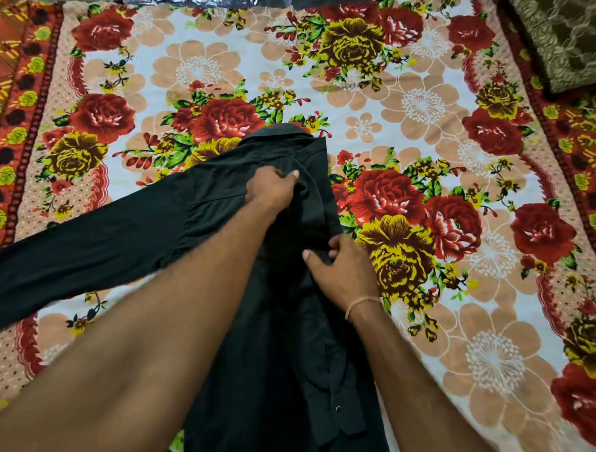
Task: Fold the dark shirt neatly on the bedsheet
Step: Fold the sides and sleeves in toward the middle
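Note:
The dark shirt (264, 355) lies lengthwise on the floral bedsheet (419, 80), collar (280, 130) pointing away from me. One long sleeve (96, 238) stretches out to the left. The shirt's right side is folded inward, and its sleeve lies along the right edge with a cuff button (338, 409) showing. My left hand (271, 190) grips the cloth near the shoulder, below the collar. My right hand (342, 267) pinches the folded fabric at the shirt's right edge, thumb on top.
A dark olive patterned blanket (561, 42) lies at the far right corner. The sheet's red patterned border (25, 80) runs down the left side and again down the right. A dark strip of something (225, 3) shows at the top edge.

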